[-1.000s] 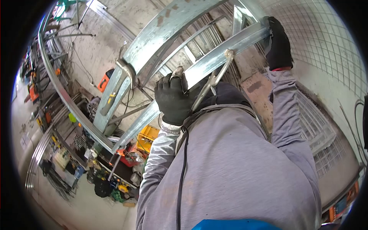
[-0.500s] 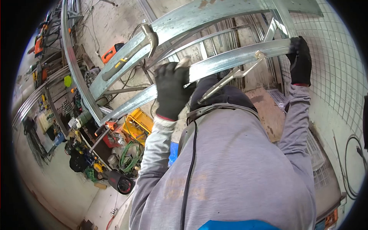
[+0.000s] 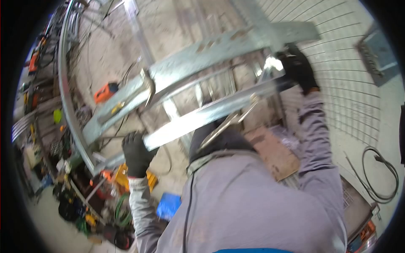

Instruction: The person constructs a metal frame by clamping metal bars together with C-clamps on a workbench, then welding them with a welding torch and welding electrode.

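Note:
A long, shiny metal rail (image 3: 198,122) slants across in front of my waist, part of a metal frame. My left hand (image 3: 138,154), in a black glove, is closed around its left part. My right hand (image 3: 300,69), also gloved and blurred, grips the frame near the rail's right end, its fingertips partly hidden. Locking pliers (image 3: 219,133) sit at the near side of the rail, in front of my waist. On the wider metal strip (image 3: 181,74) beyond the rail lies a claw hammer (image 3: 147,87), its head toward the middle.
An orange tool case (image 3: 105,92) lies on the floor beyond the frame. Tools and cables crowd the left side, near a yellow case (image 3: 123,177) and a blue item (image 3: 169,205). Wire mesh (image 3: 341,92) stands at right, above a coiled black cable (image 3: 382,177).
My left hand has moved left along the rail. My right hand has shifted toward the frame's corner, and the whole view has swung, with the frame tilting more.

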{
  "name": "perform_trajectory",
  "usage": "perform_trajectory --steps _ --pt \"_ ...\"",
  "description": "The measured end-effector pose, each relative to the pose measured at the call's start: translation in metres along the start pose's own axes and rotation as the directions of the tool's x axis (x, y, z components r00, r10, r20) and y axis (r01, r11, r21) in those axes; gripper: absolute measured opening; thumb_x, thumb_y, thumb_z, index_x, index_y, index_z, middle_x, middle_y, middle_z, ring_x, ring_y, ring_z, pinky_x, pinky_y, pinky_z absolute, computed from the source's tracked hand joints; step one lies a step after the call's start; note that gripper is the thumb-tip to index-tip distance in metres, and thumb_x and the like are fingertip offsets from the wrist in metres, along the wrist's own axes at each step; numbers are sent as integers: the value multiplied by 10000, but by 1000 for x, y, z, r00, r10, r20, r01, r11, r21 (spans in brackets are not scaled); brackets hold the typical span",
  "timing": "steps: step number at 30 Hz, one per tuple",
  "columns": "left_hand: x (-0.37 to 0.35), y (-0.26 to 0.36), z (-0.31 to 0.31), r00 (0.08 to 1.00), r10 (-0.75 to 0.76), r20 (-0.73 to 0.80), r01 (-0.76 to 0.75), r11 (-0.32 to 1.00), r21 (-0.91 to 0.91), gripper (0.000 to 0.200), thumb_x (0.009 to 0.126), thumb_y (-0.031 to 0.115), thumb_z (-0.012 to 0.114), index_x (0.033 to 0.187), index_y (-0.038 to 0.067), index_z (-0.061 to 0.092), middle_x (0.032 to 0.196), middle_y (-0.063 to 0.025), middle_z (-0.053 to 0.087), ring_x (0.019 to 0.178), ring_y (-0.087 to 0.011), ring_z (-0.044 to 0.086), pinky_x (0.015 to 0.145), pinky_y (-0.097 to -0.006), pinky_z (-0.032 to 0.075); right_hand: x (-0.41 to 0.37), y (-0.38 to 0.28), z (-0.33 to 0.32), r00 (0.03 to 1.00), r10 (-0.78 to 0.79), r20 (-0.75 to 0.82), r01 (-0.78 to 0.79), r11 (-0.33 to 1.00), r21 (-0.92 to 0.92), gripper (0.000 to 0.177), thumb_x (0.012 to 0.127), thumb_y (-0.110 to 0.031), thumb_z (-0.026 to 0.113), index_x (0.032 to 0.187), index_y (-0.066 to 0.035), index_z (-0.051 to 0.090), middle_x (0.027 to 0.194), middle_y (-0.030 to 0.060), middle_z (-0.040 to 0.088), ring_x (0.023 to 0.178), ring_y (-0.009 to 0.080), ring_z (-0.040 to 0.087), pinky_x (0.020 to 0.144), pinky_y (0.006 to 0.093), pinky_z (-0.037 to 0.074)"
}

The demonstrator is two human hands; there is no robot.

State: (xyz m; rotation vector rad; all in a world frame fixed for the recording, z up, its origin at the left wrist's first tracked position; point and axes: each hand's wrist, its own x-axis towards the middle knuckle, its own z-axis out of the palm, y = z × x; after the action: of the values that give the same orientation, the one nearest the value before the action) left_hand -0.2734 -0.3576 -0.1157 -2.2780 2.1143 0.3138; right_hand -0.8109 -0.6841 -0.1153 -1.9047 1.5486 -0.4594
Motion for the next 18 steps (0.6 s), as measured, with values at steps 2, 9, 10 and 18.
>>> perform_trajectory --steps 2,9,10,18 --pt "7 4 -5 1000 21 -16 -23 996 -90 614 636 328 960 1124 75 687 1111 -171 697 1065 -401 658 945 -518 512 16 -23 12 991 -30 -133 4 982 -191 656 874 -569 768 1198 -4 688 1168 236 713 1131 404 683 966 447 542" --pt "8 6 -4 997 24 -75 -31 994 -102 593 623 349 966 1088 87 707 1015 -152 702 974 -391 668 880 -501 528 38 -34 51 939 122 -320 -222 928 -299 554 806 -454 751 1099 9 675 1038 254 734 962 436 728 849 518 583" --pt "7 6 -2 996 23 -82 -29 996 -82 586 629 370 960 1079 91 709 993 -148 699 948 -389 668 861 -500 526 38 -30 53 941 83 -328 -197 924 -329 555 809 -459 757 1108 -1 662 1049 249 729 976 435 724 856 521 581" --pt "9 5 -3 980 79 -181 -92 994 -66 538 644 469 943 975 102 731 898 -121 704 895 -358 688 824 -494 528 32 -20 59 905 -71 -420 -83 938 -336 527 820 -418 787 1133 -37 602 1073 232 687 994 452 698 859 554 562"
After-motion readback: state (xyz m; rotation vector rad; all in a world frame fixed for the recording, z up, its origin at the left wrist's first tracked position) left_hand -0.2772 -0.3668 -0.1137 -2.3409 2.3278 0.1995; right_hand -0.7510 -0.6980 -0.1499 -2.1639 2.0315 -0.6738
